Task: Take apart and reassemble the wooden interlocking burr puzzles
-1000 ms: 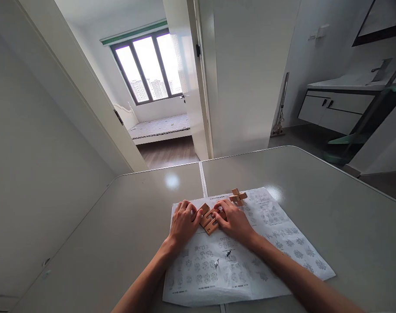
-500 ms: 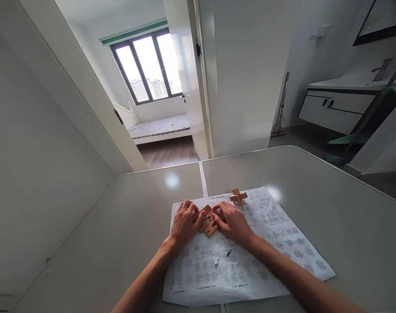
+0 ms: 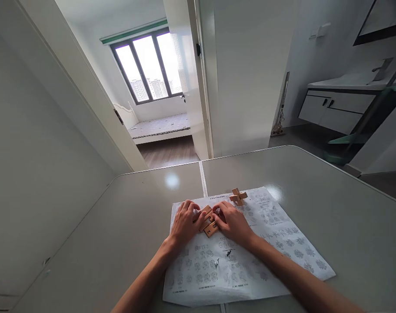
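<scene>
Several notched wooden puzzle pieces [image 3: 206,210] lie close together between my two hands on the printed sheet [image 3: 214,278]. My left hand [image 3: 184,221] curls round their left side, thumb and fingertips against the wood. From the other side, my right hand [image 3: 233,222] grips them with thumb and bent fingers. The nearest piece [image 3: 211,230] bears a dark number that looks like a 2, and its notch faces my right thumb. My fingers hide parts of the pieces. Beyond my right hand, a cross-shaped assembly of wooden pieces [image 3: 238,197] stands on the sheet's far edge.
The sheet shows rows of small puzzle drawings and has small torn spots near its middle. Beneath it is a glossy grey table [image 3: 129,226] with a seam [image 3: 202,178] across it. Beyond stand an open door [image 3: 188,78], a bed [image 3: 161,126] and a sink cabinet [image 3: 339,106].
The numbered piece has turned slightly between my hands and now lies more crosswise. My hands have hardly moved, and the cross-shaped assembly stays where it was.
</scene>
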Demonstrator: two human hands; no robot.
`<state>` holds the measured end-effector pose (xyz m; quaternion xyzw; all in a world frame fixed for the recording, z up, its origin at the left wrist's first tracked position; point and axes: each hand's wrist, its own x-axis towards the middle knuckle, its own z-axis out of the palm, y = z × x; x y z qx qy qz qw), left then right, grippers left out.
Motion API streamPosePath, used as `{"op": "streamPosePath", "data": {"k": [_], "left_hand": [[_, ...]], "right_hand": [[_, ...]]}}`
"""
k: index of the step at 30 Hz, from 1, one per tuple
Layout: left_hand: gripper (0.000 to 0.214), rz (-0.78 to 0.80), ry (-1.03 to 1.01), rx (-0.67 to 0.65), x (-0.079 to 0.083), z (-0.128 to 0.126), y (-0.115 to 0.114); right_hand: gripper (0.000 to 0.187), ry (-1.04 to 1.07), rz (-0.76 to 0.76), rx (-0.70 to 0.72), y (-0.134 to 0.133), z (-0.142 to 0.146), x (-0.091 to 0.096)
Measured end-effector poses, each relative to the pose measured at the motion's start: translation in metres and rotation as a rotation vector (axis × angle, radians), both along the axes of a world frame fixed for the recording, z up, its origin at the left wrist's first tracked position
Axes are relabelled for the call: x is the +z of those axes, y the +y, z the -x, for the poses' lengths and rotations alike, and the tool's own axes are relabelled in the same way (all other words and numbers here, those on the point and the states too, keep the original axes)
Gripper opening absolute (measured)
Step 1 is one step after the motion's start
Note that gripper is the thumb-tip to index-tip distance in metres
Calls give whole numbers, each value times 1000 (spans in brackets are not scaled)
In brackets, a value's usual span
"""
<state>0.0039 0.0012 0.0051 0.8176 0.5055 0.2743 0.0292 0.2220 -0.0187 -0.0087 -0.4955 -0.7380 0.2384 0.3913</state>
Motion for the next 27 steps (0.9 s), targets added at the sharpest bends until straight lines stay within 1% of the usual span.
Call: {"op": "streamPosePath", "data": {"k": [3,8,10,15,17,21,24,27], "left_hand": [[16,7,-11,-67,5,-3,-3],[35,48,22,-273,19,-8,-13],[44,68,48,-330,22,-9,-15],[69,85,75,-438,24,-8,-16],[71,80,88,-453,22,-8,-16],[69,74,142,-438,19,-8,-15],[66,79,178,-411,15,-7,-15],[66,72,201,-353,10,-5,-12]], "right_hand": [[9,28,-4,22,1,0,0],[9,80,-11,76,2,-1,1],[9,108,-15,98,2,-1,0],[11,167,-31,134,3,-2,-1],[11,181,-32,141,3,-2,-2],[12,197,-37,134,4,-1,-3],[18,208,-48,128,3,0,-3],[24,221,-57,123,3,1,-4]]}}
